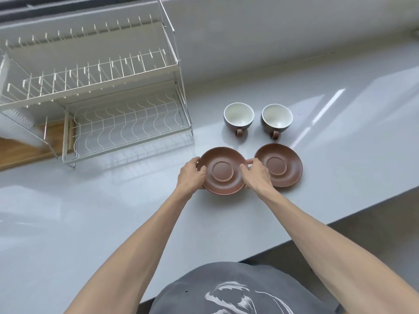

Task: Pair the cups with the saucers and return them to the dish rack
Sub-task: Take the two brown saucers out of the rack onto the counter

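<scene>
Two brown saucers lie side by side on the grey counter. My left hand [191, 175] grips the left rim of the left saucer [223, 169], and my right hand [256, 174] grips its right rim, partly covering the edge of the right saucer [281, 166]. Behind them stand two upright cups, brown outside and white inside, handles toward me: the left cup [238, 117] and the right cup [276, 118]. The two-tier wire dish rack [127, 123] stands at the left, with no dishes in its tiers.
A wooden board [20, 152] lies under the rack's left end, with a white plastic piece [18, 125] over it. The counter's front edge [317, 225] runs diagonally at the right. A wall ledge rises behind the cups.
</scene>
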Tool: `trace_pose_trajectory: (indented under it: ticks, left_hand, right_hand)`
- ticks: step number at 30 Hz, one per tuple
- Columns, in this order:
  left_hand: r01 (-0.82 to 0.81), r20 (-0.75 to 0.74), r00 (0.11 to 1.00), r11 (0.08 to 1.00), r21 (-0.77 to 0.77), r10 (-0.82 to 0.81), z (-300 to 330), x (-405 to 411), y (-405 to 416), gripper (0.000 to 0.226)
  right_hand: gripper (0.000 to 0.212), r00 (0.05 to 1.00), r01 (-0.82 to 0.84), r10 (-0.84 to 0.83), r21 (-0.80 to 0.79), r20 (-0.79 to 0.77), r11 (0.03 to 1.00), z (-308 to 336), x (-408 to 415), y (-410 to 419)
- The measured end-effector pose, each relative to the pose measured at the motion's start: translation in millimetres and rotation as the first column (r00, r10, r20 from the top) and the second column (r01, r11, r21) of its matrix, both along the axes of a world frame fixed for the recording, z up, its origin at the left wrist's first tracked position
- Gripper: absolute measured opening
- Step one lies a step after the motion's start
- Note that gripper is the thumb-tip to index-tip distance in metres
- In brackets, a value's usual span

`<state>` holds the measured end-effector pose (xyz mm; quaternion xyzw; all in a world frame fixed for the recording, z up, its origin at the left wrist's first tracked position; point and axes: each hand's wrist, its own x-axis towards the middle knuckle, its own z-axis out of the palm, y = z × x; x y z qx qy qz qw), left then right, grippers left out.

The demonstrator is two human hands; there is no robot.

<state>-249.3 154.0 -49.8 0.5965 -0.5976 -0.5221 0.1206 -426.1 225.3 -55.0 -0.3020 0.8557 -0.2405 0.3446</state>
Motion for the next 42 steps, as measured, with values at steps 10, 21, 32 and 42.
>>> trace_pose_trajectory:
  ticks: [10,21,32,42]
  left_hand:
    - [-0.022,0.042,0.999,1.0,0.004,0.022,-16.3,-22.7,-10.2,0.055]
    - [-0.042,0.06,0.997,0.999,0.015,0.041,-14.3,-17.5,-19.2,0.051]
    - [-0.052,0.07,0.996,0.998,0.033,0.05,-12.7,-14.2,-16.2,0.044]
    - [-0.032,0.249,0.968,0.999,-0.041,0.041,-18.2,-21.5,-14.7,0.048]
  right_hand:
    - [0.04,1.0,-0.019,0.018,-0.023,-0.022,1.0,-10.2,-18.8,-7.2]
    - [0.041,0.994,-0.071,0.072,0.006,-0.078,0.997,-17.8,-10.4,-16.3]
    - [0.044,0.995,-0.083,0.084,0.016,-0.061,0.996,-18.2,-4.6,-14.9]
    - [0.041,0.993,-0.102,0.103,0.016,-0.057,0.995,-17.2,-13.9,-13.9]
